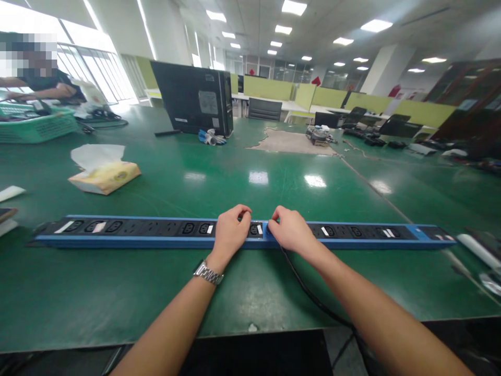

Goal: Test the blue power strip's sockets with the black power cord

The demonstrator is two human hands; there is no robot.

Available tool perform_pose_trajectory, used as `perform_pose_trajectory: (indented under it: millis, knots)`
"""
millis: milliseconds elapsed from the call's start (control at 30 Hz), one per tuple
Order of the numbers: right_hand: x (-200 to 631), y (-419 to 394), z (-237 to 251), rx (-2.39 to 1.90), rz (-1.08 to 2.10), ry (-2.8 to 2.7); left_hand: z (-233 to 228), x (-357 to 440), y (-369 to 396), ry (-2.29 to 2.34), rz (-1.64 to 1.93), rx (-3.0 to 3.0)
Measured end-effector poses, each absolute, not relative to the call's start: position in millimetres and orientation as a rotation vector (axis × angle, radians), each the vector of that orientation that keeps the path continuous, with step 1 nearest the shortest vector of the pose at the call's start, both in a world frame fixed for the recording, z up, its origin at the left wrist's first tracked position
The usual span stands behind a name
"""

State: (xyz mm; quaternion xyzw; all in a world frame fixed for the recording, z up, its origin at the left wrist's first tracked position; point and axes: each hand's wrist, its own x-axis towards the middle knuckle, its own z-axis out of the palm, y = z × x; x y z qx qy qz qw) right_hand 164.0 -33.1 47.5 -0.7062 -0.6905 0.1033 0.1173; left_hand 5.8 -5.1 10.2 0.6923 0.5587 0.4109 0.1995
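A long blue power strip (129, 230) with a black face of sockets lies across the green table (235, 177), running left to right. My left hand (230, 232), with a metal watch on the wrist, rests on the strip near its middle with fingers curled at the far edge. My right hand (291, 230) rests just to the right of it, fingers curled on the strip too. One socket shows between the two hands. A black cable (313, 297) runs from under my right hand toward the table's near edge.
A tissue box (104, 176) sits at the left. A dark computer case (193, 96) stands at the back, with a green basket (37, 125) and a seated person (43, 86) far left. White objects (475, 250) lie at the right edge.
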Motion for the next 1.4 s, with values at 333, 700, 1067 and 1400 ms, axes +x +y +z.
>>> perform_pose_trajectory:
  millis: [333, 700, 1067, 1400]
  knots:
    - [203, -17, 37, -2.107, 0.228, -1.860, 22, 61, -81, 1.020, 0.763, 1.077]
    - [211, -10, 4, -2.146, 0.135, -1.903, 53, -35, -53, 1.117, 1.181, 0.737]
    - [211, -13, 3, -2.118, 0.066, -1.908, 8, -38, -59, 1.310, 0.986, 0.804]
    - [219, -9, 2, -1.978, 0.241, -1.695, 22, 32, -74, 1.264, 0.999, 1.148]
